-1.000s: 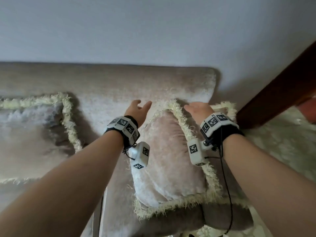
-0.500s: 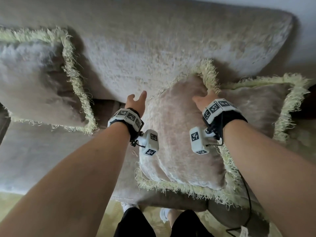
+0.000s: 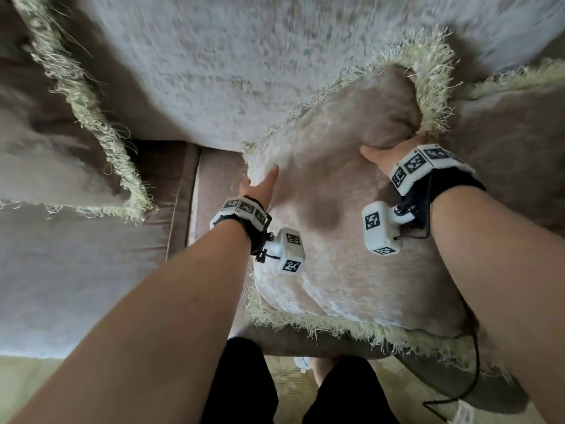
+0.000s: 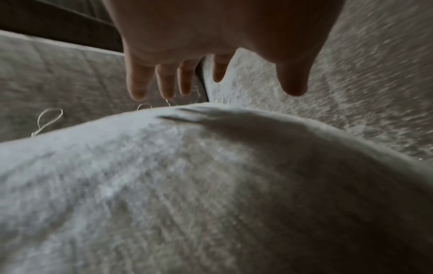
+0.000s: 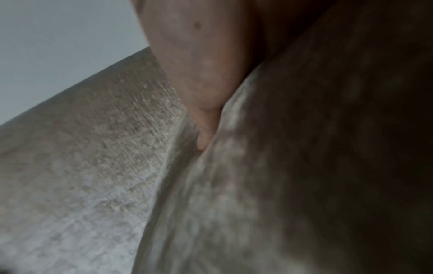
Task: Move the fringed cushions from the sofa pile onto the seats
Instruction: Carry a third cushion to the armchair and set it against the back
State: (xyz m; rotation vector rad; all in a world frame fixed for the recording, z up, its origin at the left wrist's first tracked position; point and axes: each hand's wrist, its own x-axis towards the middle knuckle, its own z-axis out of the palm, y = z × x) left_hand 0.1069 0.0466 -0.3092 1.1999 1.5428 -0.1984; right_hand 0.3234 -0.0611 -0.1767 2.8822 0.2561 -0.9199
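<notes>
A beige velvet cushion [image 3: 336,240] with a pale green fringe lies tilted on top of a second fringed cushion [image 3: 504,133] at the sofa's right end. My left hand [image 3: 260,185] is at its left edge, thumb on the top face. In the left wrist view the left hand [image 4: 225,87] has straight, spread fingers just past the cushion [image 4: 187,185]. My right hand [image 3: 385,154] grips the bunched upper right corner, fingers hidden behind it. In the right wrist view the right hand's thumb [image 5: 201,103] presses into the cushion [image 5: 281,166].
A third fringed cushion [image 3: 46,154] leans on the backrest [image 3: 229,71] at the left. Bare seat [image 3: 76,270] lies below it, with a seam between seat sections. My legs [image 3: 244,387] stand against the sofa's front edge. A cable [image 3: 470,377] hangs from my right wrist.
The view has tipped down toward the seat. My left hand moved right onto the cushion's left edge. My right hand sank lower and bunched the upper right corner.
</notes>
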